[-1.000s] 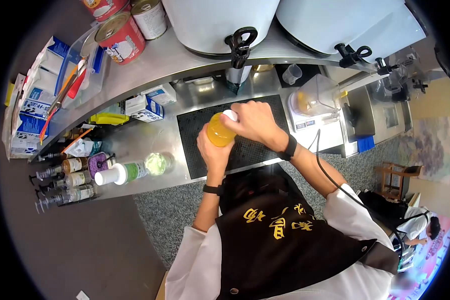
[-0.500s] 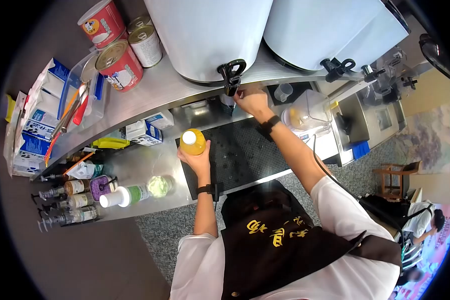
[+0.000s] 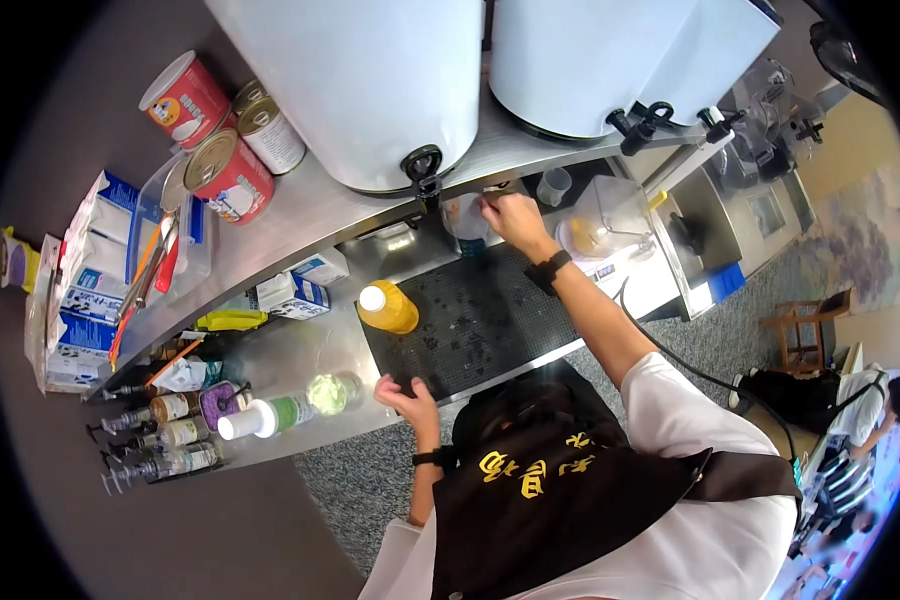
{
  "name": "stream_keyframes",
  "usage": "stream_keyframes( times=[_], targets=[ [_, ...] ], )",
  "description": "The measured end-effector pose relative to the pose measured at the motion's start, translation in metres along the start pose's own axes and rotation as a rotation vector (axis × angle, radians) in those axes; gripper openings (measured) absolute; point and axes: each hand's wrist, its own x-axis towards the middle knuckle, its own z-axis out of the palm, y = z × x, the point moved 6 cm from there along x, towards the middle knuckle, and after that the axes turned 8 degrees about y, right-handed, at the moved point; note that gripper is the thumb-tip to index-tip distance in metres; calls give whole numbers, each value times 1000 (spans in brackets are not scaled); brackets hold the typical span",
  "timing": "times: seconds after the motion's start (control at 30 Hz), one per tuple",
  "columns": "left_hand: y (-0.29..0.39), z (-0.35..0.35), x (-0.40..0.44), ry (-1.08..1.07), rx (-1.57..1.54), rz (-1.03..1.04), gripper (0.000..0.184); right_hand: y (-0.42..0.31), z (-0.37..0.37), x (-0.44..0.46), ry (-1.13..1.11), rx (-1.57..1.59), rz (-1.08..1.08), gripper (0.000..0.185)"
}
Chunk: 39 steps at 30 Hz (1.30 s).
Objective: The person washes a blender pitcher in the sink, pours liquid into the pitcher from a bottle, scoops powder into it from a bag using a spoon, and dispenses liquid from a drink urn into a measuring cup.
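A bottle of orange-yellow liquid with a white cap [image 3: 389, 307] stands on the left end of the black mat [image 3: 470, 318]. My left hand [image 3: 410, 402] is empty, fingers apart, at the counter's front edge just below the bottle. My right hand [image 3: 516, 222] is closed at the rim of a clear plastic cup [image 3: 464, 217], at the back of the mat. That cup is beneath the shelf, just right of the black tap [image 3: 422, 172] on the large white dispenser [image 3: 370, 90]. Some of the cup's outline is hard to make out.
Left of the mat are a lidded container of pale green pieces [image 3: 332, 393], a white-capped bottle [image 3: 266, 417] and several pump bottles [image 3: 175, 432]. Red cans [image 3: 230, 178] stand on the shelf. A clear blender jug [image 3: 610, 215] is right of my right hand.
My left hand has let go of the yellow bottle, leaving it on the mat, and drawn back toward me. My right hand has brought the clear cup out from under the tap.
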Motion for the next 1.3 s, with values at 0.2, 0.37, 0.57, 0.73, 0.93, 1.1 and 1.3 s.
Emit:
stream_keyframes(
  times=[0.2,0.37,0.57,0.73,0.93,1.1,1.3],
  targets=[
    [53,64,-22,-440,-168,-39,72,-22,-46,-61,55,108,-26,32],
    [112,147,-12,-624,-216,67,128,-26,-74,-125,88,140,64,31],
    [137,220,5,-598,-410,240,114,-30,-78,-153,1,108,70,30],
    [124,229,3,-719,-541,60,95,-38,-112,-135,-91,160,298,41],
    [119,232,4,-629,-393,199,95,-22,-125,-122,68,152,389,33],
    [128,219,-4,-579,-352,61,96,3,-138,-101,81,33,153,25],
    [124,225,-7,-606,-239,27,96,12,-152,-78,27,2,-167,20]
  ],
)
